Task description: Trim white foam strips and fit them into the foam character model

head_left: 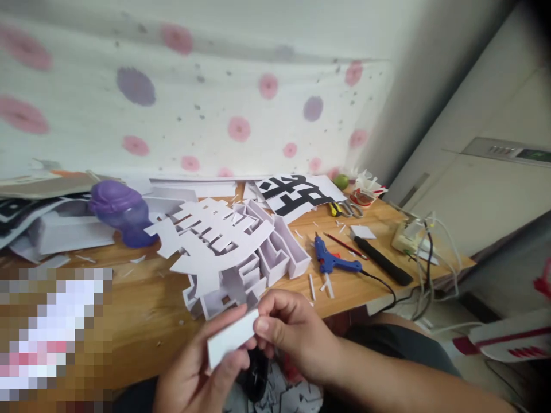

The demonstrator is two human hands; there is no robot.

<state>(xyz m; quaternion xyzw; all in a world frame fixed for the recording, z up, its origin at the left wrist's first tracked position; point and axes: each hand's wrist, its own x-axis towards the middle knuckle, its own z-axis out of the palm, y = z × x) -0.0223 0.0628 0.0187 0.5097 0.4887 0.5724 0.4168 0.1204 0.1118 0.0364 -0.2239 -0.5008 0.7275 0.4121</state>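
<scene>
A small white rectangular strip, perhaps foam board, is held between both hands just in front of the table edge. My left hand grips its near end, thumb in front and fingers behind. At the far right end, my right hand pinches the strip between thumb and fingers. Just beyond them on the table sits a white cut-out character shape, its flat face resting on white walled pieces. A blue glue gun lies to the right, its cord trailing off the table.
Right of the glue gun lie a red pencil and a black-handled tool. A power strip with tangled cables is at the right edge. A printed sheet lies at the back, a purple balloon-like object at left. Scraps litter the wood.
</scene>
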